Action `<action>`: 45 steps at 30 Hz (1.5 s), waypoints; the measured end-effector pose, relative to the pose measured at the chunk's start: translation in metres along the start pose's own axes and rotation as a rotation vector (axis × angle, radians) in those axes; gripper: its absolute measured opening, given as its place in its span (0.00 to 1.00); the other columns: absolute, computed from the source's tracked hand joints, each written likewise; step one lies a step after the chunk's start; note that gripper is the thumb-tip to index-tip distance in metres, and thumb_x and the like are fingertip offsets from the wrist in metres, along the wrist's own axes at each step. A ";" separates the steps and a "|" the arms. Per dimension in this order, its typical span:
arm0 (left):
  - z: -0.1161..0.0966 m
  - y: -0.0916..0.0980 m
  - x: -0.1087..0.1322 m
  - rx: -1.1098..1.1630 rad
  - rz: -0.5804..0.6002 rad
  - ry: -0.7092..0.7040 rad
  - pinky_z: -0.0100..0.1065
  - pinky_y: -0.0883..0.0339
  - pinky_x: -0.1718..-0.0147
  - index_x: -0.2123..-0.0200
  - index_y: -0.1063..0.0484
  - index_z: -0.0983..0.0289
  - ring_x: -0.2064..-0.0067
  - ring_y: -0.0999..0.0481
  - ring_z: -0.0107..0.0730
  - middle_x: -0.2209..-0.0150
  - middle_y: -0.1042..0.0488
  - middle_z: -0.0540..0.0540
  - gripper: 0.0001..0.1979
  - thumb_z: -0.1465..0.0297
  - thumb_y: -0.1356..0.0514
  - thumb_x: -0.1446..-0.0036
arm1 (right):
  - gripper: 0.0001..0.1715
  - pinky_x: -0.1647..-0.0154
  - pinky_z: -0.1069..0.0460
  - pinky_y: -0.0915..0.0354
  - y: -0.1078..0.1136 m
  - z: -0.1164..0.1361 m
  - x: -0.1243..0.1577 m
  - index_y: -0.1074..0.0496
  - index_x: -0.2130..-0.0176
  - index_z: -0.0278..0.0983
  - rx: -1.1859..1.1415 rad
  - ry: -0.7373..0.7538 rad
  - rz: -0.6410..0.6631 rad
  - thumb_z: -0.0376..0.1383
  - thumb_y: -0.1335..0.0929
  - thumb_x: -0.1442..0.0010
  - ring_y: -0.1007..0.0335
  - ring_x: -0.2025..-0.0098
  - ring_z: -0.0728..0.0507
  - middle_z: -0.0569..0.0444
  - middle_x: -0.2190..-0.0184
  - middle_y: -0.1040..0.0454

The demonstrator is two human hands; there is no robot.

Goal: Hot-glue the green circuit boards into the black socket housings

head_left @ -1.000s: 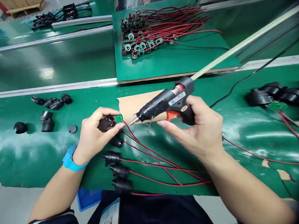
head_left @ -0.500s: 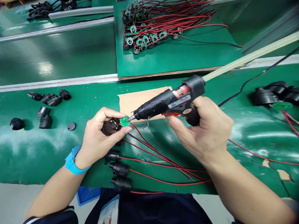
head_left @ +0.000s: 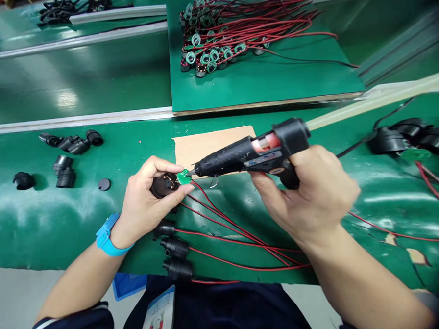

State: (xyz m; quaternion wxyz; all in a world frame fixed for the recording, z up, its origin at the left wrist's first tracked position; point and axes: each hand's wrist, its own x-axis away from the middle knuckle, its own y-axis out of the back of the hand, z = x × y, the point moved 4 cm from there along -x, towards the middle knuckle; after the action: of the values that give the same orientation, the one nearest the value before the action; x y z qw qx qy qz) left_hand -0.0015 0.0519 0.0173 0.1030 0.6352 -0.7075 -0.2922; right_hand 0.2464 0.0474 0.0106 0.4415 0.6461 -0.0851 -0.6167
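Between the thumb and forefinger of my left hand [head_left: 145,197] is a small round green circuit board [head_left: 184,176]. A black cylindrical housing [head_left: 162,185] with copper windings sits in the same hand, joined to the board by thin wires. My right hand [head_left: 313,194] grips a black hot glue gun [head_left: 241,156], its metal nozzle at the face of the board. A long pale glue stick [head_left: 378,99] juts from the gun's rear. Red wires [head_left: 222,216] trail from the board area to the right across the green table.
Several black housings with red wires [head_left: 176,248] lie near the front edge. A cardboard piece [head_left: 214,140] is behind the gun. Loose black fittings [head_left: 64,171] and a black disc [head_left: 104,184] lie left, more black parts [head_left: 405,135] right. A raised board [head_left: 267,86] carries many wired circuit boards.
My right hand and the glue gun's rear have shifted right and slightly down, tilting the gun flatter. The nozzle stays at the board, and my left hand has hardly moved.
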 end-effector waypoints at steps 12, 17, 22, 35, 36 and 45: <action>0.002 -0.001 0.003 -0.004 -0.029 -0.023 0.26 0.30 0.63 0.50 0.28 0.58 0.65 0.21 0.25 0.64 0.22 0.48 0.21 0.66 0.27 0.45 | 0.25 0.71 0.48 0.41 -0.026 -0.025 0.008 0.31 0.45 0.33 0.148 -0.168 0.242 0.48 0.33 0.33 0.27 0.67 0.40 0.46 0.64 0.22; 0.003 -0.001 0.002 -0.046 -0.026 -0.028 0.27 0.30 0.63 0.45 0.29 0.57 0.65 0.22 0.25 0.64 0.21 0.48 0.23 0.65 0.29 0.43 | 0.34 0.63 0.42 0.33 -0.051 -0.050 0.016 0.30 0.47 0.29 0.082 -0.273 0.509 0.54 0.31 0.37 0.25 0.58 0.31 0.37 0.58 0.22; -0.004 -0.005 0.002 -0.116 -0.008 -0.112 0.26 0.29 0.62 0.53 0.25 0.58 0.64 0.22 0.25 0.61 0.20 0.48 0.15 0.65 0.30 0.42 | 0.26 0.43 0.39 0.32 -0.043 -0.006 0.008 0.31 0.43 0.38 -0.666 -0.275 0.525 0.48 0.31 0.34 0.28 0.44 0.35 0.43 0.46 0.25; -0.012 -0.028 0.007 -0.091 0.259 -0.201 0.38 0.32 0.43 0.49 0.29 0.60 0.42 0.27 0.36 0.45 0.27 0.59 0.14 0.70 0.36 0.37 | 0.04 0.72 0.55 0.29 -0.018 0.034 0.008 0.22 0.61 0.37 -0.767 -0.285 0.153 0.30 0.28 0.38 0.25 0.73 0.50 0.55 0.69 0.19; -0.012 -0.028 0.007 -0.100 0.253 -0.199 0.39 0.32 0.43 0.50 0.29 0.60 0.41 0.28 0.37 0.45 0.27 0.59 0.13 0.69 0.35 0.37 | 0.05 0.70 0.56 0.28 -0.014 0.036 0.007 0.22 0.61 0.37 -0.702 -0.215 0.124 0.29 0.28 0.38 0.25 0.73 0.51 0.55 0.69 0.19; -0.007 -0.036 0.008 -0.085 0.340 -0.042 0.37 0.31 0.60 0.53 0.37 0.59 0.59 0.26 0.35 0.58 0.27 0.54 0.11 0.62 0.40 0.32 | 0.16 0.63 0.54 0.26 -0.011 0.044 0.012 0.22 0.51 0.36 -0.475 0.071 0.058 0.25 0.29 0.38 0.22 0.66 0.49 0.52 0.62 0.17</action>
State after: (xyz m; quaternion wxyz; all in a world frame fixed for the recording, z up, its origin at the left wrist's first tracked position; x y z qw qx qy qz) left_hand 0.0304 0.0413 0.0013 0.1629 0.4953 -0.7937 -0.3134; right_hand 0.2058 0.0257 0.0013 0.6012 0.5427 0.0593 -0.5835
